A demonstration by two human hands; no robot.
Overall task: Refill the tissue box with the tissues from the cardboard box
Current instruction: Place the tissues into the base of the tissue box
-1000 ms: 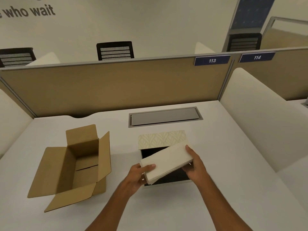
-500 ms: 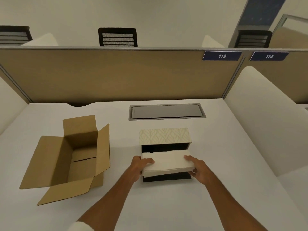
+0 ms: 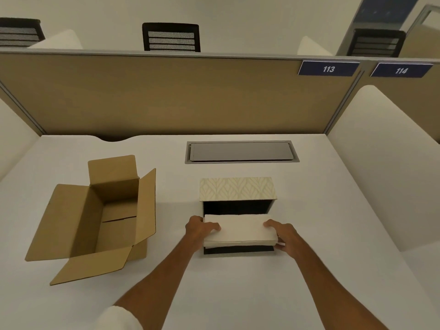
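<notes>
A white stack of tissues (image 3: 240, 228) lies level across the open top of the tissue box (image 3: 238, 208), whose inside is black. The box's lid (image 3: 238, 188), cream with a leaf pattern, stands open at its far side. My left hand (image 3: 200, 228) grips the stack's left end and my right hand (image 3: 282, 234) grips its right end. The stack covers the near part of the opening and sits partly inside it. The brown cardboard box (image 3: 95, 220) stands to the left with its flaps spread open; I see nothing inside it.
A grey cable hatch (image 3: 241, 152) is set into the white desk (image 3: 238, 294) behind the tissue box. Tan partition panels (image 3: 166, 96) close off the back and white dividers (image 3: 385, 167) the right side. Black chair backs show beyond the partition.
Both hands turned the tilted stack level and lowered it onto the tissue box opening. The view also tipped down and moved closer.
</notes>
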